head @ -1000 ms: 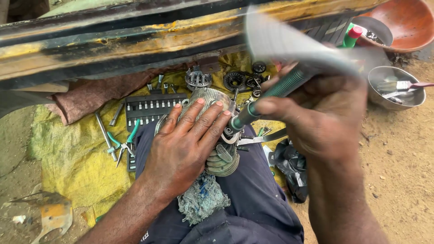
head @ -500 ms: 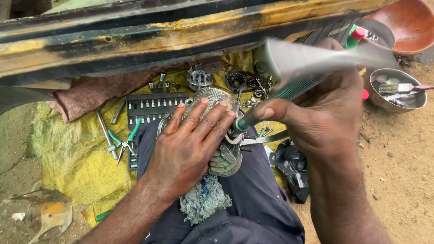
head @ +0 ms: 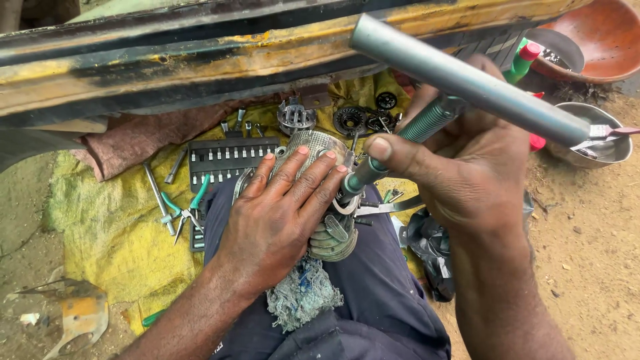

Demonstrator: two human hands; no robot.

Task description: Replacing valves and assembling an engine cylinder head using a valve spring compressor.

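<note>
Work piece: a ribbed, silvery metal housing [head: 320, 150] lies on the person's lap, mostly under the left hand [head: 283, 213]; only its far rim and a grooved lower end near the fingertips show.
Left hand: fingers [head: 313, 180] spread flat and pressed down on the housing, pinning it, gripping nothing.
Right hand: right hand [head: 467, 167] closed round a long tool [head: 400, 143] with a green ribbed grip; thumb lies along the shaft, tip set down just beyond the left fingertips.
Pipe: a smooth grey metal tube [head: 467, 83] crosses above the right knuckles; I can't tell if it is held or slipped over the tool.
Progress: to my eye the piece is partly stripped, since loose gears and round parts [head: 350, 120] lie beyond the fingers; the tool looks engaged, the housing not yet apart.
Rag: frayed blue-grey cloth [head: 303, 297] bunched under the left wrist.
Ground cover: rough yellow sacking [head: 107, 227].
Socket tray: black, rows of small bits [head: 230, 160], left of the fingers.
Pliers: green-handled [head: 187, 207], beside it.
Bowl: dull steel [head: 600, 147], past the right hand.
</note>
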